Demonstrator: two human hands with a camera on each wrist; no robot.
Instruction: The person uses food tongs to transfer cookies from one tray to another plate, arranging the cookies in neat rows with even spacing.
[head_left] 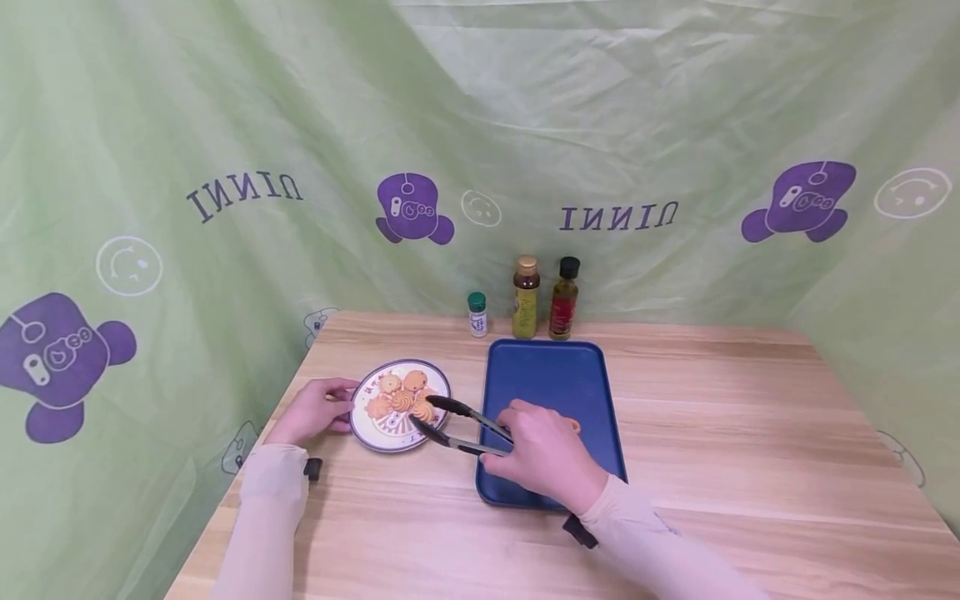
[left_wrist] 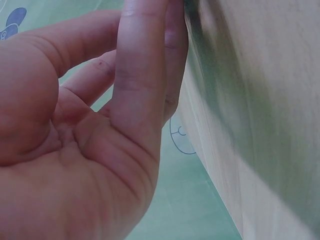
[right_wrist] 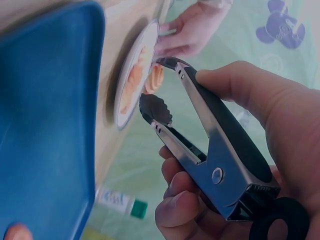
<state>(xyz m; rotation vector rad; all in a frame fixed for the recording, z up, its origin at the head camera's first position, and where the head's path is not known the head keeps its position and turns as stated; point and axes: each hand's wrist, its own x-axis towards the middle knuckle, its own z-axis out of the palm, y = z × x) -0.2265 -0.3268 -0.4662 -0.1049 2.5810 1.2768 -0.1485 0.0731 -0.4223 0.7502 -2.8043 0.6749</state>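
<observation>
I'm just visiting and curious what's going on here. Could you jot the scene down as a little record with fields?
Setting: wooden table, green printed cloth behind
Right hand: grips metal tongs, tips open around a cookie
Left hand: fingers touching the edge of the plate
Plate: holds several cookies
Blue tray: beside the plate, under the right hand; something orange shows just past the hand
Back of table: small green-capped jar and two bottles
</observation>
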